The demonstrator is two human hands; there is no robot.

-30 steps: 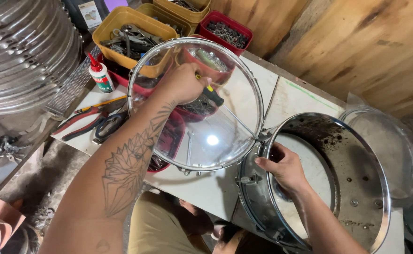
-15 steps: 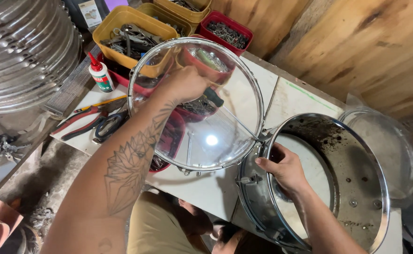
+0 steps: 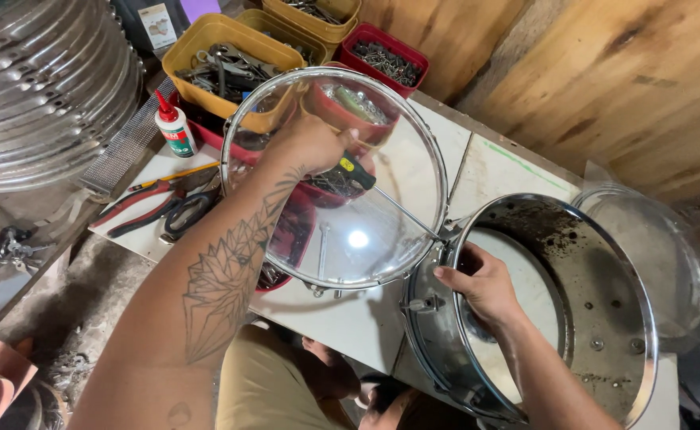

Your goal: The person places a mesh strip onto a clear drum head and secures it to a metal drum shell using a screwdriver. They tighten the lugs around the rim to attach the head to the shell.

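A shiny metal drum shell (image 3: 605, 318) lies tilted on the white worktable (image 3: 350, 318) at the right. My right hand (image 3: 481, 283) grips its near rim, fingers inside the shell. My left hand (image 3: 310, 143) is closed around a screwdriver (image 3: 382, 195) with a black and yellow handle; its long shaft runs down to the right, the tip at a lug on the shell's rim. A clear drum head in a chrome hoop (image 3: 338, 179) rests under my left hand, leaning over the bins.
Yellow bins (image 3: 226, 60) and red bins (image 3: 386, 52) of metal hardware sit at the back. A white glue bottle (image 3: 173, 127), red-handled pliers (image 3: 139, 207), a stack of chrome hoops (image 3: 39, 87) at left, another clear drum head (image 3: 668, 255) at right, wooden wall behind.
My left hand has turned slightly on the screwdriver handle; the shaft stays at the lug. My right hand has not moved.
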